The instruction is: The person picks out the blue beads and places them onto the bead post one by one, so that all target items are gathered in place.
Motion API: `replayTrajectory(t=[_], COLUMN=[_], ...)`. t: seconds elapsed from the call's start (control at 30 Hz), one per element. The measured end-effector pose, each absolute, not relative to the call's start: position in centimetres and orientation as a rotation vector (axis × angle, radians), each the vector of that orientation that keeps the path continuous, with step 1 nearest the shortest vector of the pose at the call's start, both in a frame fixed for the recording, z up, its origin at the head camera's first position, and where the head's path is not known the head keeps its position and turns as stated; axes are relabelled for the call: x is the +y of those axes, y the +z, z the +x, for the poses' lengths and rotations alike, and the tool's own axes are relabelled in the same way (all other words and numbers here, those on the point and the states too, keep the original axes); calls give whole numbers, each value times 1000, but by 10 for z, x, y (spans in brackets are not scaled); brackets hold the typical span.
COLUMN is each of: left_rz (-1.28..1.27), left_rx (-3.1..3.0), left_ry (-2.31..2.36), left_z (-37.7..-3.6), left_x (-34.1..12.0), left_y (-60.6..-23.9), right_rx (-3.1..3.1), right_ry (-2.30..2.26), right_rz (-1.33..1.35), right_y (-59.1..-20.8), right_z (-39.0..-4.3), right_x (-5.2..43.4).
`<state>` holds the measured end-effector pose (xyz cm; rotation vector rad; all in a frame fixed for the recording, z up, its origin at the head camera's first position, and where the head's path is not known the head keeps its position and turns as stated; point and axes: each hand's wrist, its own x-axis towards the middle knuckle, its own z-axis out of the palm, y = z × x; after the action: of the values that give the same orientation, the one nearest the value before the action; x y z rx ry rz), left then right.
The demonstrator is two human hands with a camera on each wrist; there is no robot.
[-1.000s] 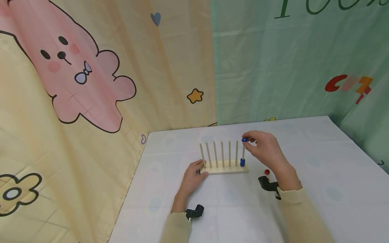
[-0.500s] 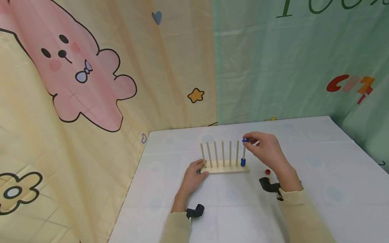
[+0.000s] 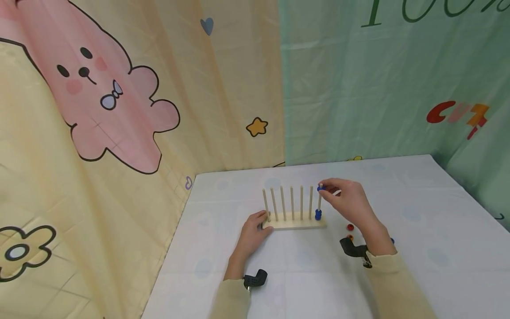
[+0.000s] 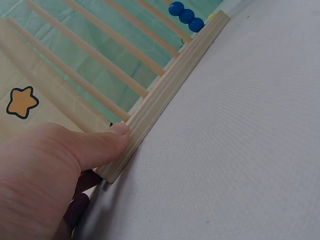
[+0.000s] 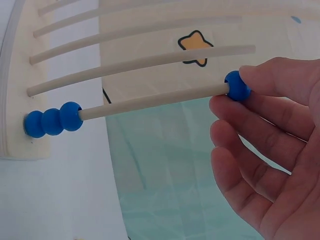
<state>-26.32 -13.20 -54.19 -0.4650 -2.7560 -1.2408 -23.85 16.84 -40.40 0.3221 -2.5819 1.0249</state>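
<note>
A pale wooden rack with a row of upright pegs stands on the table. My left hand grips its left end, thumb along the front edge of the base. Three blue beads are stacked at the foot of the rightmost peg. At that peg's top my right hand pinches another blue bead between thumb and index finger. The peg's tip enters the bead's hole. The other fingers of this hand are loosely bent below the bead in the right wrist view.
A red bead and an orange one lie on the white-covered table near my right wrist. Part of a blue bead shows beside that wrist. Printed curtains hang behind the table.
My right hand has lowered slightly with the pinched blue bead, and the peg's tip now shows above it. My left hand stays on the rack's end.
</note>
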Motion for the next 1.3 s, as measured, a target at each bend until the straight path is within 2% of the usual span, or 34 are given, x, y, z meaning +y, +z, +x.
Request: replayTrajectory(t=[1.3], left_rz=[-473], left_rx=[-2740], left_ry=[-1259], left_z=[-260], left_x=[-131], left_y=[-541], right_rx=[-2552], right_ry=[1023], right_rz=[315], right_y=[-442], right_z=[-238], right_x=[167])
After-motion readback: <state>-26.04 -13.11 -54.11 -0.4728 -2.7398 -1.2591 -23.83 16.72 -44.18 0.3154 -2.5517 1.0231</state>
